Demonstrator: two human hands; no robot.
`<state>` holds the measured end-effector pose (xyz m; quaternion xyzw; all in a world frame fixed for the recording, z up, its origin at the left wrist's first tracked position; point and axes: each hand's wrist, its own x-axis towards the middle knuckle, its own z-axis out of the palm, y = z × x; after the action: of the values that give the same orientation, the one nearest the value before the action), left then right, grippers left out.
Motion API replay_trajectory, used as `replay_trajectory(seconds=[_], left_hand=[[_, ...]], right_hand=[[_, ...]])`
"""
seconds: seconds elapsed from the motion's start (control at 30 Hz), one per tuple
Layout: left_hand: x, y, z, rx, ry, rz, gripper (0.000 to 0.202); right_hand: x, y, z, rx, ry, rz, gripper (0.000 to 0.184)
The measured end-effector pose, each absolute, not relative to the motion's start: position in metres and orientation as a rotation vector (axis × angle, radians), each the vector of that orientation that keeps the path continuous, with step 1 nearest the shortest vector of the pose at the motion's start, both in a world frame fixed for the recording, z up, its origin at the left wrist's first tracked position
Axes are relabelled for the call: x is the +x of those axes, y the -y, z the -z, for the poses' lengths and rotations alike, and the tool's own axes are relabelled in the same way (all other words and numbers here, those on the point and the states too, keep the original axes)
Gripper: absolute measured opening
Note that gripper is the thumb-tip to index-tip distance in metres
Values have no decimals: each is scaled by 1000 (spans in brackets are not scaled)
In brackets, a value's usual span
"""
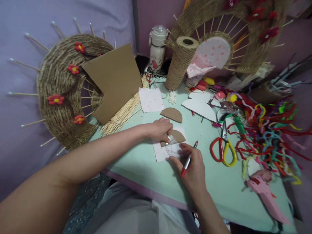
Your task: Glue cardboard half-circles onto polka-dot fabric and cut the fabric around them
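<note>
My left hand [160, 128] presses a brown cardboard half-disc [179, 136] and a clear protractor [173, 149] down onto a white patterned cloth piece [161, 154] on the pale green table [141, 162]. Its fingers are curled on the half-disc. My right hand [192, 165] grips a red pen [188, 160], with the pen's tip hidden under the fingers beside the protractor. A second brown half-disc [172, 114] lies just beyond.
Red and yellow scissors [223, 150] lie to the right, next to a heap of coloured pipe cleaners [265, 130] and a pink glue gun [264, 188]. A twine spool [180, 61], woven fan pieces [60, 94], cardboard [114, 81], sticks [122, 113] and a bottle [157, 47] stand behind.
</note>
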<state>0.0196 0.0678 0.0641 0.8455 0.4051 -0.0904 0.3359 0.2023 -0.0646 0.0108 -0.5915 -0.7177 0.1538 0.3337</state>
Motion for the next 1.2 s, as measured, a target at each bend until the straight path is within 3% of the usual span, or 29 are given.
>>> replay_trajectory(seconds=[0.07,0.73,1.2], left_hand=[[20,-68,-64,2206,-1057,238,24],[18,-69,-58,2168,-1046,108,23],[1,-58,-65,1705,-1200,-440,25]], right_hand=[[201,66,-9,-1544,1913,-389,53],[195,65,-6,-1541,1892,-380,33],[199,68,-8,-1541,1724,-300,33]])
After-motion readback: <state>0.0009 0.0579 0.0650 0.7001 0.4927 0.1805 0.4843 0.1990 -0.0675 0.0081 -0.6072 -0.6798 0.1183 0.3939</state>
